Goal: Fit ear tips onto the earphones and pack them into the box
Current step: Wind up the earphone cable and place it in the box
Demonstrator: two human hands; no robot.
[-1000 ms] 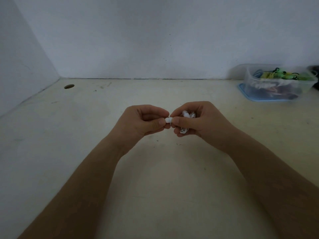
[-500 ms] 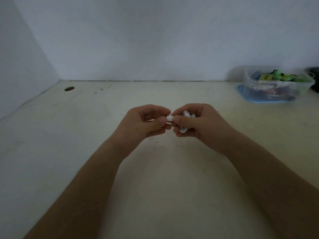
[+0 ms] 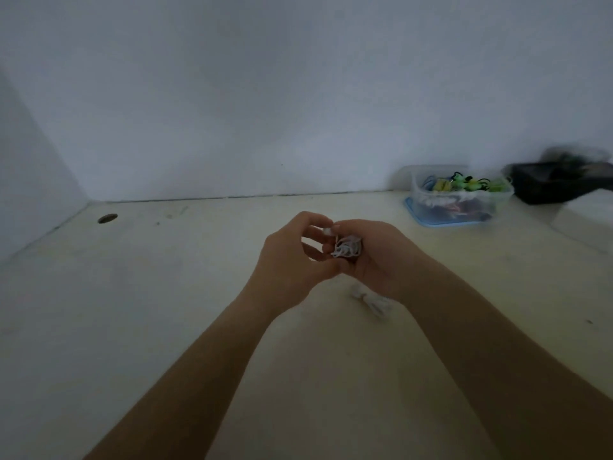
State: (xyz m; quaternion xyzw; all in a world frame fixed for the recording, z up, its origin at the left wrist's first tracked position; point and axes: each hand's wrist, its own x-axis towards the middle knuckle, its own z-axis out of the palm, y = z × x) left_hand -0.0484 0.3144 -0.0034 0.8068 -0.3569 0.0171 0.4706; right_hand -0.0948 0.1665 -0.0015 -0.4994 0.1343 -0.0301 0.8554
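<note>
**A:** The hands are together over the middle of the worktop (image 3: 166, 327). The left hand (image 3: 292, 260) pinches a small white ear tip (image 3: 327, 231) at its fingertips. The right hand (image 3: 378, 257) is curled round the earphones (image 3: 346, 248), a loose white coil of cable.

**B:** Is the tip on yet?

**A:** I'd judge not fully. It sits right where the two hands meet, touching the right hand's fingers. The bud itself is hidden and the frame is blurred, so I cannot tell whether it is seated.

**B:** And the packing?

**A:** Not begun for this pair. The clear box (image 3: 464, 209) stands far right by the wall, well apart from the hands, with coloured things inside. A second white bundle (image 3: 369, 298) lies on the worktop just near of the right wrist, too blurred to say whether it is finished.

**B:** Which way do the earphones point?

**A:** The coil has no clear long axis. Its tipped end points left and slightly far, toward the left hand. The loose bundle runs from far left to near right.

**B:** Anything else?

**A:** A dark tray (image 3: 557, 185), just right of the box.
</note>
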